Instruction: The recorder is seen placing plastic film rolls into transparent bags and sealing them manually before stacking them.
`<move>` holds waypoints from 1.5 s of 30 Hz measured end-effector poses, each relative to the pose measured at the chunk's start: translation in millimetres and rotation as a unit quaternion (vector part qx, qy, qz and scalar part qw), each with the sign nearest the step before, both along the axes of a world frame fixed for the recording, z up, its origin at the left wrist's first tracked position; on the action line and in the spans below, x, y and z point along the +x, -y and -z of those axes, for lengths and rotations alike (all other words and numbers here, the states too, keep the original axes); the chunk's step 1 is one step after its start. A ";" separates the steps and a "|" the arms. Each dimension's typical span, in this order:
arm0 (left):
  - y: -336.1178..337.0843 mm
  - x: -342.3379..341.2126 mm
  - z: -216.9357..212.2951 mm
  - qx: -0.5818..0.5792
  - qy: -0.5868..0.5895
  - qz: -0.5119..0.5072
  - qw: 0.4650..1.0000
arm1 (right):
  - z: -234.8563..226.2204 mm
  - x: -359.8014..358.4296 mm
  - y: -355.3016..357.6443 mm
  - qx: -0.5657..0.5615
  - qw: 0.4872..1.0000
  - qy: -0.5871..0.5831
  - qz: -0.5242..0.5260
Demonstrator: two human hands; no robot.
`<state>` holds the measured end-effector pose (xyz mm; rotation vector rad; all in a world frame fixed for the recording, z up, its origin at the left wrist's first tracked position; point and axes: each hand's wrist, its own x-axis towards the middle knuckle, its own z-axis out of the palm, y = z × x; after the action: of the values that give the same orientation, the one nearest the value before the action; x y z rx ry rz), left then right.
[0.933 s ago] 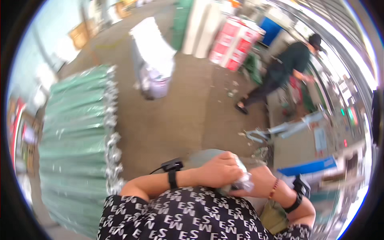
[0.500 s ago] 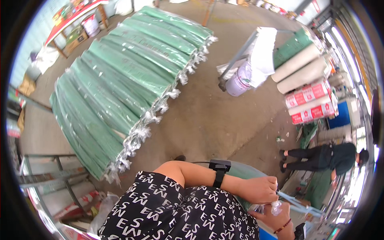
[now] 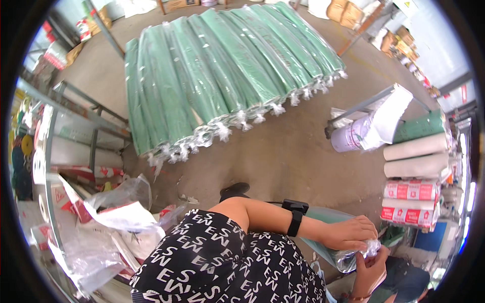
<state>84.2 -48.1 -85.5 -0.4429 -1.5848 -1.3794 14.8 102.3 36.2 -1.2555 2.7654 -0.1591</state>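
Note:
My left hand (image 3: 352, 235), black band on its wrist, is closed over the gathered clear plastic (image 3: 373, 248) at the end of a green roll. Just below it, my right hand (image 3: 370, 273) pinches the same plastic with thumb and fingers. The green roll (image 3: 327, 215) in its clear wrapping lies by my left forearm, which hides much of it. Both hands are at the lower right, close together.
Ahead, several plastic-wrapped green rolls (image 3: 217, 65) lie side by side with twisted ends. A lilac bucket (image 3: 348, 135) and stacked rolls (image 3: 414, 167) are to the right. Metal racking (image 3: 94, 146) and loose plastic (image 3: 121, 222) are at left. A person in dark clothes (image 3: 411, 283) shows at lower right.
My view has turned left, so the green rolls, bucket and stacked rolls appear farther right. More of the left racking shows. My hands, still on the plastic end, sit farther right and slightly higher.

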 end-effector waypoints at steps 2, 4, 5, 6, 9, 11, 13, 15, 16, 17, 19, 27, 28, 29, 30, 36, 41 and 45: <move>-14.7 1.6 -3.7 0.006 0.033 0.031 0.999 | 11.1 0.1 -7.7 -0.096 0.995 -0.016 0.023; -38.9 -2.2 -11.6 0.253 0.015 0.197 0.947 | 33.9 -12.2 -26.0 -0.146 0.979 -0.080 -0.120; -50.6 -5.9 -5.5 0.253 0.018 0.189 0.948 | 32.1 -19.6 -37.1 -0.093 0.992 -0.039 -0.070; -59.5 -9.4 6.7 0.330 0.028 0.196 0.923 | 38.2 -33.2 -44.9 -0.097 0.992 -0.032 -0.077; -76.6 -2.5 69.4 0.440 0.129 0.095 0.884 | 71.5 -60.4 -76.9 -0.201 0.968 0.123 -0.086; -94.8 18.2 144.8 0.580 0.221 -0.037 0.783 | 52.2 -59.2 -75.2 -0.224 0.933 0.268 -0.092; -114.0 47.6 241.1 0.795 0.299 -0.032 0.527 | 47.0 -51.3 -61.6 -0.189 0.920 0.091 -0.329; -149.2 87.3 305.1 0.906 0.233 0.069 0.346 | 32.6 -31.1 -46.6 -0.178 0.914 0.073 -0.357; -165.0 93.1 304.4 0.924 0.225 0.107 0.291 | 24.7 -23.5 -40.0 -0.165 0.911 0.053 -0.374; -177.0 97.9 304.1 0.937 0.211 0.141 0.238 | 19.2 -17.6 -36.0 -0.215 0.896 0.102 -0.374; -180.6 80.0 320.4 0.907 0.230 0.321 0.145 | -1.1 -48.3 -68.5 -0.151 0.934 0.187 -0.264; -131.1 62.8 183.9 0.773 0.001 0.192 0.604 | -15.1 -63.5 -152.8 -0.234 0.957 0.136 -0.102; -109.9 64.3 164.2 0.766 -0.016 0.189 0.615 | -15.4 -65.8 -161.7 -0.233 0.959 0.138 -0.087; -91.9 65.7 134.5 0.744 -0.026 0.152 0.650 | -14.7 -67.5 -169.4 -0.234 0.960 0.142 -0.065; -74.6 67.0 109.2 0.719 -0.038 0.116 0.684 | -14.8 -69.2 -176.2 -0.236 0.959 0.148 -0.046; 38.8 112.0 122.4 0.567 -0.117 0.181 0.795 | 13.4 -63.4 -176.7 -0.214 0.934 0.284 0.028; 102.3 195.7 179.1 0.669 -0.101 -0.011 0.736 | 110.0 -16.2 -124.1 -0.049 0.857 0.503 0.102; 142.3 297.1 177.5 0.713 -0.102 -0.132 0.681 | 196.8 59.0 -36.3 0.134 0.774 0.609 0.107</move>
<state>381.3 -190.4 -263.0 0.5668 -0.0344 -1.7784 73.8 138.5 -160.6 -0.4187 1.6499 -0.3985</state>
